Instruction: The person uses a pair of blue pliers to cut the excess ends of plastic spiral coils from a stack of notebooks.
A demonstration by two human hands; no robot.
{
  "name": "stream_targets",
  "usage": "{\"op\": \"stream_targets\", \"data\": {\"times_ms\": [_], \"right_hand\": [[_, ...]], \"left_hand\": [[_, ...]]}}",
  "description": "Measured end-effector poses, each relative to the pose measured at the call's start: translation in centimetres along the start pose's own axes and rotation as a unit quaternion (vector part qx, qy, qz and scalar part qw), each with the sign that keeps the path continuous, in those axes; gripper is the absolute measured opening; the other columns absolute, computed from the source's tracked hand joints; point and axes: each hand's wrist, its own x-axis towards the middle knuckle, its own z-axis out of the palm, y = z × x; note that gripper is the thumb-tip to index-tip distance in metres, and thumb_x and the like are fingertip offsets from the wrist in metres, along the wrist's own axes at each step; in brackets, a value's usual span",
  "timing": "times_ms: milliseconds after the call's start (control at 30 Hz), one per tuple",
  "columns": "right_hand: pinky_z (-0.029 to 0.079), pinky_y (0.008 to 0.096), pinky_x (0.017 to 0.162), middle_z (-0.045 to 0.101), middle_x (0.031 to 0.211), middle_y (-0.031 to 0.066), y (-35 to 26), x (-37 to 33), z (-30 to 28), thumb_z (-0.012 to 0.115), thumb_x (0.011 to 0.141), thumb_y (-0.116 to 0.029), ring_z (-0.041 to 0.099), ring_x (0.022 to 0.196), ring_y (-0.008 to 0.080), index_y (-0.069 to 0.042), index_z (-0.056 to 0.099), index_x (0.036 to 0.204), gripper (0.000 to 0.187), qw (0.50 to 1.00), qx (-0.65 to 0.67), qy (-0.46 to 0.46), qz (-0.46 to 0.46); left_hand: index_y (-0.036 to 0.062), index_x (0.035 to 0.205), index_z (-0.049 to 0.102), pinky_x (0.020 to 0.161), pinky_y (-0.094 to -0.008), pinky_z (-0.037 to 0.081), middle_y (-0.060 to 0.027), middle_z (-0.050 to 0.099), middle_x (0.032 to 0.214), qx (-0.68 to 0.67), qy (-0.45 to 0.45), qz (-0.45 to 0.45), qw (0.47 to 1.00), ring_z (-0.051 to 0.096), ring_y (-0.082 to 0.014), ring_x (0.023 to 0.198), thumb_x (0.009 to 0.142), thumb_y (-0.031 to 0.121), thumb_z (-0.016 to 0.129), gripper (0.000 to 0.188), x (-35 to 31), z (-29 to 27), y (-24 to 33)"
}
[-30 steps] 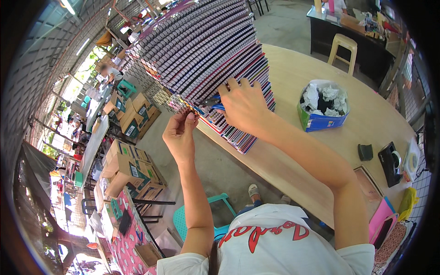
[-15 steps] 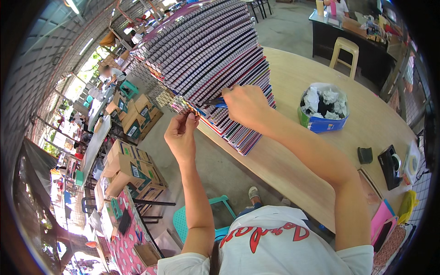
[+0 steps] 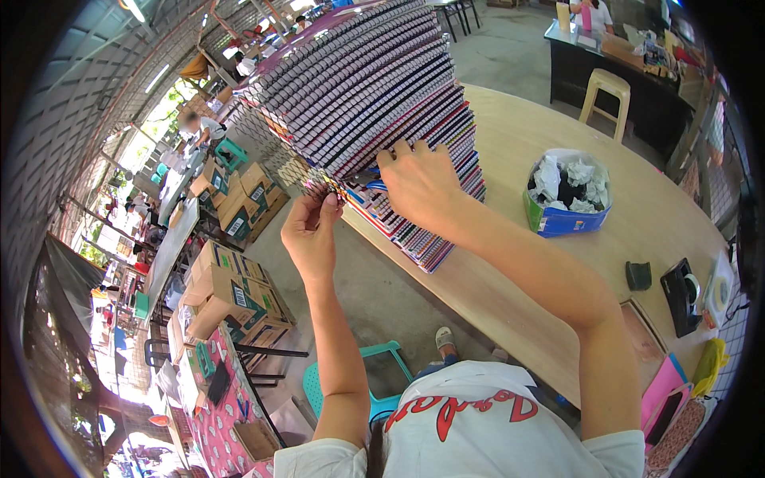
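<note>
A tall stack of spiral-bound notebooks [image 3: 358, 103] stands on the table, coil edges facing me. My right hand [image 3: 422, 187] is closed on a blue-handled hand tool [image 3: 376, 186], which looks like pliers or cutters. The tool's dark jaws point left, against the coil edges in the lower half of the stack. At the stack's left corner, my left hand [image 3: 311, 235] pinches with thumb and forefinger at the corner of the notebooks. Whether a page, a cover or a coil end lies between those fingertips cannot be made out.
On the pale wooden table [image 3: 510, 295] stands a blue and green box [image 3: 567, 219] holding crumpled paper. A tape dispenser [image 3: 681, 299] lies farther right. Below are a teal stool [image 3: 319, 390] and stacked cartons [image 3: 231, 291]. Another person [image 3: 209, 131] is far left.
My right hand and the tool have shifted slightly left along the coil edges, the knuckles more raised. My left hand keeps its pinch at the corner. The whole view has moved a little.
</note>
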Motion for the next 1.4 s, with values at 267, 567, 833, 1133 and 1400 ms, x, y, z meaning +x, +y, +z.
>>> {"op": "stream_targets", "data": {"times_ms": [267,567,833,1133,1400], "right_hand": [[0.056,0.0434,0.058,0.067,0.071,0.0195,0.9,0.4,-0.3,0.065,0.072,-0.009,0.07,0.064,0.0338,0.001,0.068,0.088,0.019,0.997,0.059,-0.006,-0.039],[0.053,0.0448,0.07,0.068,0.097,0.0147,0.0,0.4,-0.5,0.065,0.076,-0.01,0.068,0.088,0.0294,-0.003,0.066,0.101,0.027,0.997,-0.062,0.014,-0.048],[0.056,0.0455,0.064,0.069,0.078,0.0187,0.2,1.0,-1.4,0.06,0.076,-0.007,0.07,0.075,0.0345,-0.001,0.065,0.084,0.011,0.998,0.04,-0.025,-0.046],[0.052,0.0411,0.065,0.059,0.076,0.0126,6.7,-4.8,-2.5,0.074,0.081,-0.017,0.061,0.068,0.0288,-0.003,0.058,0.09,0.023,0.986,0.16,0.032,0.04],[0.05,0.0383,0.07,0.056,0.084,0.0054,15.9,-27.7,-5.7,0.066,0.094,-0.022,0.057,0.076,0.0182,-0.007,0.052,0.104,0.023,0.524,0.693,0.322,0.377]], "left_hand": [[-0.0082,0.106,0.066,0.076,-0.026,0.059,-0.0066,0.068,0.09,-0.009,0.003,0.007,1.0,0.066,-0.0108,0.08,0.094,0.009,0.067,0.021,-0.1,0.0,-0.1],[-0.0077,0.108,0.067,0.076,-0.025,0.058,-0.007,0.069,0.093,0.012,0.001,-0.001,1.0,0.065,-0.0106,0.081,0.092,0.003,0.066,0.019,0.2,-0.3,0.0],[-0.0042,0.106,0.07,0.073,-0.0249,0.054,-0.0062,0.072,0.087,0.07,0.019,-0.004,0.997,0.067,-0.0105,0.079,0.087,0.001,0.069,0.019,-0.2,-0.4,-0.1],[-0.0115,0.11,0.062,0.078,-0.0292,0.06,-0.0153,0.067,0.101,-0.207,0.044,-0.133,0.968,0.069,-0.0175,0.091,0.095,0.004,0.062,0.022,-2.8,-1.4,-1.2],[-0.0021,0.115,0.066,0.08,-0.0271,0.058,-0.0067,0.067,0.098,-0.247,-0.323,-0.334,0.85,0.067,-0.0152,0.088,0.092,0.01,0.067,0.026,-14.2,18.3,-6.1]]}}
